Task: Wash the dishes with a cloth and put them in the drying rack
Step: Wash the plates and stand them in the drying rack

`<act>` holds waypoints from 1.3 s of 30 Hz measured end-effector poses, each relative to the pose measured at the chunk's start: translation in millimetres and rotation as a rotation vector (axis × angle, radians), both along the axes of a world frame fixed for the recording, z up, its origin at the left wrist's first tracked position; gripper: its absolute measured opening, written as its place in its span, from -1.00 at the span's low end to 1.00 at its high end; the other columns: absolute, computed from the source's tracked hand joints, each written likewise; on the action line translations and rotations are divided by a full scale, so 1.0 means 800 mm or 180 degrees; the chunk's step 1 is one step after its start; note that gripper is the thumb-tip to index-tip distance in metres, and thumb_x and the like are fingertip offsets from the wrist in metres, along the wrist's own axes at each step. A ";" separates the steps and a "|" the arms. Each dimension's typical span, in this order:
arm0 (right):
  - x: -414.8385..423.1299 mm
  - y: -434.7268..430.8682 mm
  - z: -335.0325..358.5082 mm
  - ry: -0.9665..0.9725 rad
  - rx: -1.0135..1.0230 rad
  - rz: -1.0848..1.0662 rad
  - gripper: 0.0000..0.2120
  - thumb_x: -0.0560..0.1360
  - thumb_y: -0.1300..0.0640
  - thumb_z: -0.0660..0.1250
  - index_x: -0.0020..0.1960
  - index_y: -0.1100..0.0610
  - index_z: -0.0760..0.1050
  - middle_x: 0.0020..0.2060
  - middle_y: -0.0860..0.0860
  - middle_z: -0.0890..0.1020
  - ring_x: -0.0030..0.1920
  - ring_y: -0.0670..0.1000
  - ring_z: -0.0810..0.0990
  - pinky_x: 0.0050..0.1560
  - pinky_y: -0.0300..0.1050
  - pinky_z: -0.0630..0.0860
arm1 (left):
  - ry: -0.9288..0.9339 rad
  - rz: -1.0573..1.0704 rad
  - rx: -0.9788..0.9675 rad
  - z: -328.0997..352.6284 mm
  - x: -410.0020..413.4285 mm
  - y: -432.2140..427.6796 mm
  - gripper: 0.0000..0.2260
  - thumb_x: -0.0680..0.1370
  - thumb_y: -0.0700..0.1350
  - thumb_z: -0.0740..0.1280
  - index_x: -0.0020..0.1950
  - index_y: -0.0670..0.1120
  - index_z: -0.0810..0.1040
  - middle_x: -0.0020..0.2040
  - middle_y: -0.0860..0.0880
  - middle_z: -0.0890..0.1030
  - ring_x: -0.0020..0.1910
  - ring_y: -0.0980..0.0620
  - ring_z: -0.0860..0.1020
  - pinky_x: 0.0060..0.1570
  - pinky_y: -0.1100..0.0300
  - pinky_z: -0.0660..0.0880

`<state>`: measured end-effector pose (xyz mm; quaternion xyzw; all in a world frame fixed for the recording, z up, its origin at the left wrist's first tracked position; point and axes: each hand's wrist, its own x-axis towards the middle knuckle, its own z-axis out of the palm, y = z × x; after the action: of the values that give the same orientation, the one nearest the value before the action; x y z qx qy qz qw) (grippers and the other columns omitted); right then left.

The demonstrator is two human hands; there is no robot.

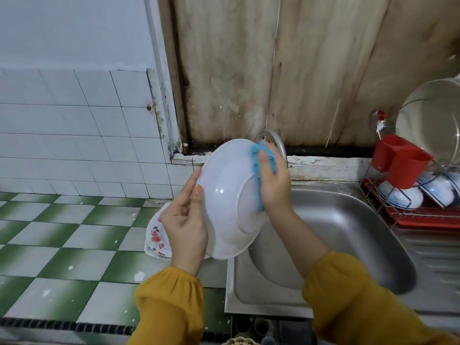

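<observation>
A white bowl (224, 195) is held on edge above the left side of the steel sink (348, 235), its underside turned toward me. My left hand (185, 220) grips its left rim, thumb on the outside. My right hand (272, 180) presses a blue cloth (256, 165) against the bowl's base and upper right rim. The drying rack (408, 215), red with wire bars, stands at the right and holds several blue-and-white bowls (400, 197).
A floral plate (155, 235) lies on the green-and-white tiled counter (62, 245) left of the sink, partly behind my left hand. The tap (276, 140) curves behind the bowl. A red cutlery holder (400, 160) and a large steel pot (433, 120) sit on the rack.
</observation>
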<state>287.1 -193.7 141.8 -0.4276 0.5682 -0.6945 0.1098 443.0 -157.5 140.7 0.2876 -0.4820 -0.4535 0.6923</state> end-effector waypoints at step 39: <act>-0.012 0.060 -0.032 0.3125 0.0089 0.0945 -0.47 0.63 -0.18 -0.02 0.53 0.02 0.21 0.55 -0.07 0.13 0.58 0.02 -0.09 0.54 0.04 -0.10 | 0.1417 0.0094 0.1030 0.008 0.006 -0.014 -0.80 0.63 -0.23 0.23 0.17 -0.04 0.59 0.06 0.05 0.68 -0.01 0.10 0.65 -0.11 0.27 0.59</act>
<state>277.2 -145.9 116.5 -0.7779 0.4952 -0.3810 -0.0668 447.9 -169.0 147.2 0.2947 -0.2350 -0.5665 0.7328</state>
